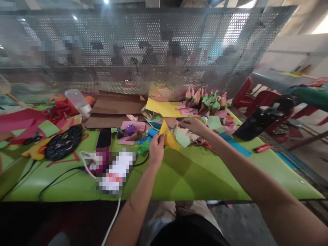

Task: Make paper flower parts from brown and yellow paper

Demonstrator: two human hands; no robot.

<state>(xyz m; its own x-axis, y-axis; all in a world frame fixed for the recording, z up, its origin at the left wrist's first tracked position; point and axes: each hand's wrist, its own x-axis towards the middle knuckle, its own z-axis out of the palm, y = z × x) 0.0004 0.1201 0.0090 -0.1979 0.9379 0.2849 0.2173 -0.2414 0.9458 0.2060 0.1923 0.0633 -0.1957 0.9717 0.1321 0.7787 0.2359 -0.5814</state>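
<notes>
My left hand (156,148) is closed on a folded piece of yellow paper (168,137), thumb in front, and the paper stands up with a pointed top above the green table (200,181). To its right, my right hand (192,125) reaches over the scraps with its fingers drawn together. What those fingers hold, if anything, is too small to tell. Just below them lies a pale green paper piece (183,137). Left of my left hand are a crumpled green wrapper (143,147) and a blue one (144,139).
Brown cardboard (118,104), yellow sheets (164,107) and small paper cones (210,100) line the back, before a perforated metal screen (123,37). At left lie a black phone (104,138), a black round reel (63,142) and cables. A dark bottle (258,121) and red lighter (261,148) lie right.
</notes>
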